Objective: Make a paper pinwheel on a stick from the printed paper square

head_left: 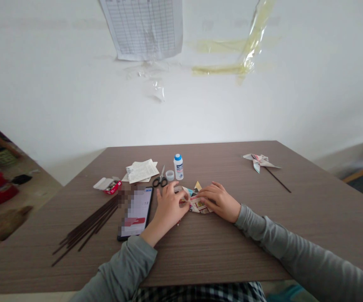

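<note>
Between my hands, low over the middle of the table, is a folded piece of printed paper [197,204] with pointed corners. My left hand [172,204] pinches its left side, thumb and index finger curled together. From the right, my right hand [221,201] has its fingers closed on the paper's upper right part. Just beyond my left hand stand a white glue bottle [178,167] with a blue cap and a small clear cup [169,175]. Black-handled scissors [160,180] lie beside the cup. A finished paper pinwheel [259,161] on a dark stick lies at the back right.
A phone [137,212] lies left of my left forearm. Dark sticks [90,224] are spread at the left, near an open red and white box [108,185]. Cut papers [142,171] are stacked behind the phone. A white wall rises behind the table [219,256].
</note>
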{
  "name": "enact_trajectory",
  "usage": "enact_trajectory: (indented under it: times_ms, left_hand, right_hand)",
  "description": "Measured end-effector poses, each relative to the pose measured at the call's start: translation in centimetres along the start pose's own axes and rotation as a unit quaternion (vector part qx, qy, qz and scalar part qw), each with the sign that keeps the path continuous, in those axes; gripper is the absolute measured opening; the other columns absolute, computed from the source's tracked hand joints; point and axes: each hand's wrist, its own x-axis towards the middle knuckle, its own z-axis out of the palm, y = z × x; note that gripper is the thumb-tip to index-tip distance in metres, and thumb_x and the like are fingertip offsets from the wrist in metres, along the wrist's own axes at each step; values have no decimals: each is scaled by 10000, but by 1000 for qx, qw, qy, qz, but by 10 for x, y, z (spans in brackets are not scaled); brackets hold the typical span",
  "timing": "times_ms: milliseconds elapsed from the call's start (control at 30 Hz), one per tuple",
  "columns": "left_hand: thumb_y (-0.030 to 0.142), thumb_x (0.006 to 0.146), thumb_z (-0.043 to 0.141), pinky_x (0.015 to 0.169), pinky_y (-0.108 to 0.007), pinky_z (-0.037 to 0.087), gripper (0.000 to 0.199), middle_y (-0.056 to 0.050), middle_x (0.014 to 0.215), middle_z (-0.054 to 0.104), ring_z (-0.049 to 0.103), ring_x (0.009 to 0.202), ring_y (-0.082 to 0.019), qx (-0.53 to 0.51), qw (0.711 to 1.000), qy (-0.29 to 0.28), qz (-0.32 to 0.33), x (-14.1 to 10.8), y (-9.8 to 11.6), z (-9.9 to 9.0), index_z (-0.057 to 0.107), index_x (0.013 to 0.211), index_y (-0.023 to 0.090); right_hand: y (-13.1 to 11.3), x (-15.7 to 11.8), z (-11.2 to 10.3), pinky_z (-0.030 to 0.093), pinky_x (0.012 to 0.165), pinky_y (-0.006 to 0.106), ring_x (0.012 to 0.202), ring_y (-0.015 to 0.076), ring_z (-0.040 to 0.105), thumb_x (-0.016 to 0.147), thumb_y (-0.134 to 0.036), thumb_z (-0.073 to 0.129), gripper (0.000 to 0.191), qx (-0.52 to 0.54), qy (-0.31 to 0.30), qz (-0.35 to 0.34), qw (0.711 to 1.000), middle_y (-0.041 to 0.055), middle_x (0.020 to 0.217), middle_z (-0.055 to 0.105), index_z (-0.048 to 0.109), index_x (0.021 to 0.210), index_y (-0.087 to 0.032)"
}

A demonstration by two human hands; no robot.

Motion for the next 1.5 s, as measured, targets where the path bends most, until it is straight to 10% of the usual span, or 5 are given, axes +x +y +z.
enact_trajectory:
  times_ms: [467,800,1067,1500]
  left_hand:
    - [137,1019,972,1475,-853,480,249,-174,1809,755,670,1770,-487,-53,998,22,18,3,-7,6,980,1200,308]
    - [214,1095,929,1404,-825,566,157,-175,1626,862,791,1602,-484,-34,995,94,23,2,-15,5,983,1214,301]
    - [346,1040,998,1400,-803,551,358,-154,1419,892,830,1472,-482,-14,998,57,17,-10,-9,0,940,1386,274]
    - [266,1065,937,1502,-899,417,524,-140,1622,908,770,1617,-493,-34,999,15,17,-12,-12,0,881,1573,383]
  right_hand:
    - [-3,0,0,511,1477,781,1515,375,844,1265,-311,784,312,-43,-30,19,998,134,1583,935,968,1509,-374]
    - [-8,0,1,637,1279,573,1272,325,851,1265,-267,799,304,-44,9,-9,999,131,1363,922,964,1513,-331]
    - [-4,0,-2,617,1299,597,1287,330,859,1220,-228,834,202,-69,21,5,997,113,1379,950,973,1334,-319]
    - [-2,-2,-3,608,1268,543,1133,291,858,1229,-219,799,229,-86,16,3,996,79,1176,917,1000,1254,-325]
